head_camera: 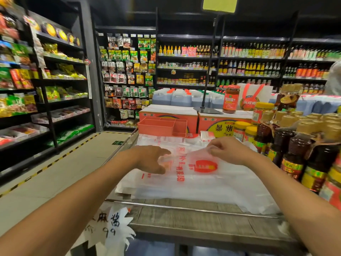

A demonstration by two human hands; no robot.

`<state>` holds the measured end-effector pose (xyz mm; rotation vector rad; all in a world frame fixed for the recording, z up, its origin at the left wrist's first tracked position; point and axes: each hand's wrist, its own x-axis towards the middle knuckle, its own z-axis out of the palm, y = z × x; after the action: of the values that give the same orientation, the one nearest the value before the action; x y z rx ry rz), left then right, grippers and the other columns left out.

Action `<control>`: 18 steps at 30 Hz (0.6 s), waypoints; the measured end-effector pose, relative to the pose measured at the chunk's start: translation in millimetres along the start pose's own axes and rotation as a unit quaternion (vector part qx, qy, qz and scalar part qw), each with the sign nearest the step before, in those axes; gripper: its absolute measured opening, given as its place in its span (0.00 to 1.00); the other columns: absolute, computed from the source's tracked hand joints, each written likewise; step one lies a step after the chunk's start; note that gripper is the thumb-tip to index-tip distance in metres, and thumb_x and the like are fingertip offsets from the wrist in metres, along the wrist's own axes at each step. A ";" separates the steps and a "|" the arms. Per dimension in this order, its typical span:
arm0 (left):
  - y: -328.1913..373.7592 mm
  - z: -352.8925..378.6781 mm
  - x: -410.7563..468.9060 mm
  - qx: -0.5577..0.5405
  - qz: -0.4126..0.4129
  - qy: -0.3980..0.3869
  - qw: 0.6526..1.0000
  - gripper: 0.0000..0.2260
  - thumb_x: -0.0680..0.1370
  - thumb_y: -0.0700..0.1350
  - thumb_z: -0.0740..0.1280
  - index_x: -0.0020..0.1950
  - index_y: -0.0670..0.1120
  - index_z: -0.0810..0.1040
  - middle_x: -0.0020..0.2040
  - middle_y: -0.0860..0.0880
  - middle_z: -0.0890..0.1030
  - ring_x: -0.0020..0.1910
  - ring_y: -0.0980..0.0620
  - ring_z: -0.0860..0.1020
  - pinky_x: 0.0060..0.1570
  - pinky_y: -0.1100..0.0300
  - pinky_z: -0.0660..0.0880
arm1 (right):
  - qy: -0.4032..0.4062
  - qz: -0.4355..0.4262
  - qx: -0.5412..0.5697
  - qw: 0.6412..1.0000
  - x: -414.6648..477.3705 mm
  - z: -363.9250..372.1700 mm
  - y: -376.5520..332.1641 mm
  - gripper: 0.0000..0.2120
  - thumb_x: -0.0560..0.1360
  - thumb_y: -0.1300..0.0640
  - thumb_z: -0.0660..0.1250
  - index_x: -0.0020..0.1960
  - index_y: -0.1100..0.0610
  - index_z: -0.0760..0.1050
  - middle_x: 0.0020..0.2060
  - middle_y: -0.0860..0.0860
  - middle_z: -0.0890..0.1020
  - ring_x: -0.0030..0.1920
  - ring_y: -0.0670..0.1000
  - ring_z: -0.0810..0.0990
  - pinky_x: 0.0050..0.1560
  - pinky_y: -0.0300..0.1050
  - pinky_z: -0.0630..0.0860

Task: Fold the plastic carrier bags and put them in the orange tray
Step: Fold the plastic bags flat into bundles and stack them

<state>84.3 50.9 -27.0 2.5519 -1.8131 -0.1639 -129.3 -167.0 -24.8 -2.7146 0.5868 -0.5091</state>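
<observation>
The right hand [227, 150] pinched a thin, crinkly bag [203, 175] on the wooden bench [184, 214]. The left hand [152, 159] had its fingers spread apart. The boxy orange tray [158, 127] sat at the far edge.

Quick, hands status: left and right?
Left hand: curved over the carrier bag; grip cannot be told.
Right hand: pinching the bag's raised edge.
</observation>
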 end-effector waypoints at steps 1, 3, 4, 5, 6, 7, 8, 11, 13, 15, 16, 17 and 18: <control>-4.1 -4.6 -3.1 0.011 -0.005 0.031 0.999 0.26 0.79 0.53 0.67 0.77 0.57 0.68 0.75 0.55 0.72 0.71 0.50 0.73 0.68 0.52 0.71 | 0.002 -0.003 -0.018 1.000 -1.2 -6.8 -4.0 0.07 0.80 0.52 0.68 0.45 0.48 0.82 0.42 0.42 0.83 0.45 0.44 0.80 0.42 0.42 0.74; -11.5 -15.1 -9.2 0.019 -0.016 0.111 0.993 0.13 0.81 0.48 0.65 0.64 0.54 0.80 0.64 0.53 0.81 0.60 0.50 0.79 0.60 0.51 0.78 | -0.004 -0.001 -0.070 0.998 -3.0 -23.1 -9.5 0.06 0.81 0.53 0.68 0.45 0.46 0.80 0.42 0.41 0.81 0.44 0.42 0.77 0.39 0.40 0.69; -13.5 -22.5 -13.7 0.012 -0.021 0.145 0.989 0.09 0.82 0.46 0.64 0.58 0.53 0.82 0.58 0.52 0.83 0.55 0.50 0.81 0.57 0.52 0.80 | -0.005 0.001 -0.099 0.995 -4.2 -32.6 -12.9 0.07 0.80 0.54 0.67 0.44 0.45 0.79 0.42 0.41 0.80 0.43 0.42 0.77 0.39 0.41 0.70; -15.2 -31.2 -19.1 0.007 -0.025 0.174 0.984 0.09 0.82 0.45 0.64 0.55 0.53 0.83 0.55 0.51 0.84 0.52 0.51 0.81 0.54 0.52 0.81 | -0.005 0.008 -0.126 0.992 -5.1 -42.3 -14.9 0.08 0.79 0.55 0.67 0.43 0.45 0.79 0.42 0.43 0.81 0.43 0.44 0.77 0.40 0.43 0.73; -16.3 -40.2 -25.1 0.001 -0.028 0.197 0.980 0.09 0.83 0.44 0.63 0.55 0.52 0.83 0.55 0.51 0.84 0.50 0.52 0.81 0.52 0.53 0.81 | -0.002 0.017 -0.147 0.989 -6.9 -52.2 -17.9 0.08 0.79 0.56 0.67 0.43 0.47 0.80 0.42 0.45 0.82 0.44 0.47 0.78 0.42 0.47 0.76; -17.5 -49.7 -31.7 -0.003 -0.029 0.221 0.975 0.09 0.83 0.44 0.64 0.57 0.52 0.83 0.55 0.51 0.84 0.50 0.52 0.81 0.52 0.52 0.82 | 0.003 0.022 -0.160 0.987 -10.3 -62.8 -22.7 0.08 0.80 0.55 0.67 0.43 0.47 0.80 0.43 0.46 0.82 0.44 0.48 0.79 0.43 0.49 0.77; -18.1 -59.4 -38.8 -0.009 -0.028 0.244 0.969 0.10 0.82 0.44 0.64 0.61 0.51 0.82 0.57 0.51 0.83 0.51 0.50 0.81 0.52 0.50 0.82 | 0.011 0.023 -0.169 0.985 -14.5 -73.3 -28.4 0.07 0.81 0.55 0.66 0.44 0.47 0.79 0.44 0.46 0.82 0.45 0.49 0.79 0.44 0.49 0.77; -19.0 -87.9 -60.1 -0.040 -0.015 0.302 0.952 0.07 0.81 0.45 0.67 0.59 0.51 0.80 0.56 0.51 0.83 0.46 0.53 0.79 0.43 0.54 0.78 | 0.063 0.022 -0.181 0.981 -24.8 -104.9 -43.8 0.07 0.81 0.55 0.67 0.57 0.51 0.81 0.52 0.48 0.83 0.51 0.51 0.80 0.51 0.49 0.77; -17.6 -106.2 -76.2 -0.060 -0.011 0.332 0.941 0.04 0.82 0.46 0.67 0.56 0.52 0.79 0.53 0.52 0.81 0.41 0.59 0.76 0.37 0.61 0.72 | 0.097 0.012 -0.183 0.978 -29.2 -125.6 -54.5 0.10 0.82 0.53 0.67 0.62 0.52 0.80 0.54 0.49 0.83 0.52 0.50 0.80 0.53 0.50 0.78; -13.7 -123.1 -91.0 -0.083 -0.007 0.362 0.928 0.08 0.82 0.47 0.67 0.60 0.50 0.80 0.57 0.50 0.82 0.48 0.55 0.79 0.44 0.60 0.74 | 0.117 0.002 -0.174 0.978 -34.0 -145.6 -67.6 0.11 0.82 0.52 0.66 0.63 0.51 0.79 0.53 0.47 0.83 0.49 0.48 0.80 0.51 0.47 0.77; -11.9 -131.5 -97.3 -0.092 -0.008 0.375 0.922 0.12 0.82 0.47 0.67 0.65 0.48 0.79 0.61 0.49 0.81 0.55 0.51 0.80 0.51 0.58 0.75 | 0.127 -0.002 -0.171 0.977 -36.3 -155.1 -75.3 0.11 0.82 0.52 0.66 0.63 0.50 0.79 0.52 0.47 0.82 0.49 0.48 0.79 0.51 0.47 0.77; -9.5 -140.1 -104.0 -0.099 -0.011 0.387 0.917 0.15 0.82 0.47 0.67 0.69 0.47 0.77 0.65 0.48 0.80 0.60 0.47 0.79 0.54 0.57 0.73 | 0.136 -0.006 -0.171 0.976 -38.4 -165.0 -83.0 0.11 0.82 0.52 0.66 0.64 0.50 0.78 0.52 0.48 0.82 0.50 0.48 0.80 0.52 0.48 0.78; -8.0 -148.5 -108.9 -0.106 -0.016 0.396 0.912 0.16 0.82 0.47 0.67 0.70 0.46 0.76 0.67 0.47 0.79 0.62 0.47 0.78 0.55 0.56 0.72 | 0.145 -0.014 -0.173 0.974 -39.9 -173.6 -90.4 0.11 0.82 0.52 0.66 0.64 0.50 0.78 0.52 0.48 0.83 0.51 0.49 0.80 0.53 0.48 0.78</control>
<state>69.7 148.0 129.0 2.0311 -1.3361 0.5625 -203.2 -110.4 151.9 -2.9993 0.7756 -0.8968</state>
